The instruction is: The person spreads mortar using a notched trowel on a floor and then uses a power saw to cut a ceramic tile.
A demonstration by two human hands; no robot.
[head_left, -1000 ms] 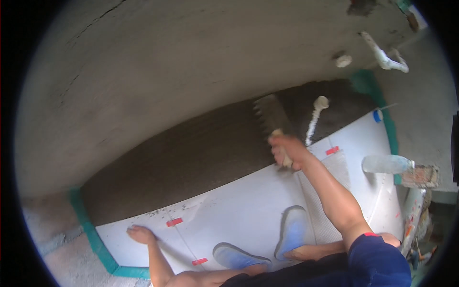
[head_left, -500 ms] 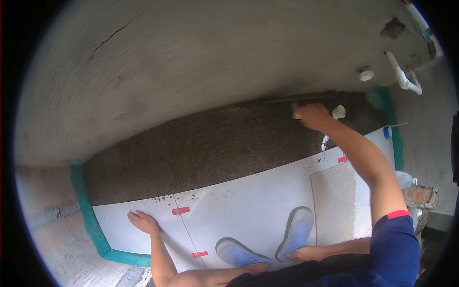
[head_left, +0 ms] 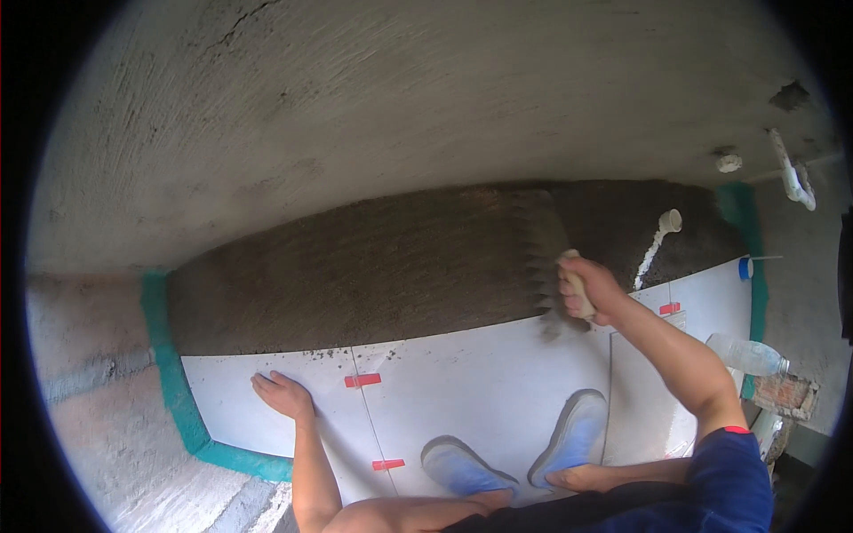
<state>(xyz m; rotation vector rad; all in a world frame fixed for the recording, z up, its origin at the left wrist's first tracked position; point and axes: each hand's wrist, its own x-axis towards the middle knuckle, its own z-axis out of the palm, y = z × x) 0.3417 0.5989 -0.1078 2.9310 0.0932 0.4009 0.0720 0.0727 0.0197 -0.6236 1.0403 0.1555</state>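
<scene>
A long toothed trowel (head_left: pixel 553 235) lies across the brown mortar bed (head_left: pixel 373 258), its pale handle wrapped in the fingers of my right hand (head_left: pixel 602 291). The notched edge of the blade faces left, and its near end reaches the border between mortar and tiles, with a small smear of mortar there. My left hand (head_left: pixel 284 395) rests flat with fingers apart on the white tile (head_left: pixel 233 404) at the left, close to the mortar's edge. Mortar crumbs are scattered along that tile edge.
Red tile wedges (head_left: pixel 362 380) straddle the joints. A white pipe stub (head_left: pixel 670 220) sticks out of the mortar at right. Green coating (head_left: pixel 160 329) borders both ends. A clear plastic bottle (head_left: pixel 748 355) lies right of my forearm. My blue shoes (head_left: pixel 569 435) stand on the tiles.
My right hand has drawn the trowel from the far side of the mortar toward me, and the blade now lies crosswise. My left hand still rests on the tile; the view has shifted.
</scene>
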